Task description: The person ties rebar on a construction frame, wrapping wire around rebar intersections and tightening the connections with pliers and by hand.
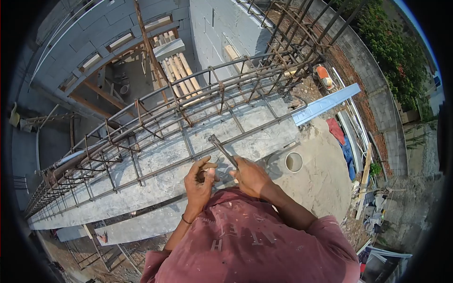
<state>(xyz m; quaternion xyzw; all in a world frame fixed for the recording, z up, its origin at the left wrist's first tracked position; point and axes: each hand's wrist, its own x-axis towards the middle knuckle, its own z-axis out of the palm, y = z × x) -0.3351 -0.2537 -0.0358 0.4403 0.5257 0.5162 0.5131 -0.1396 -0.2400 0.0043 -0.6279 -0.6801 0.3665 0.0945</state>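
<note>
My right hand (253,178) is wrapped around the handles of long dark metal pincers (223,151). The head of the pincers points up and left, over the near bar of a steel rebar mat (246,133). To the left, my left hand (200,183) is held up in front of my chest with its fingers curled in toward the thumb. Anything between those fingers is too small to make out. Under the rebar lies a grey concrete slab (165,175), with the bars tied crosswise above it.
A rebar cage (222,87) runs along the slab, and upright bars (302,23) rise at the upper right. Block walls (226,35) enclose a lower room with wooden poles (179,70). A pale blue metal strip (325,104), a round pipe opening (293,162) and sand (325,174) lie rightward.
</note>
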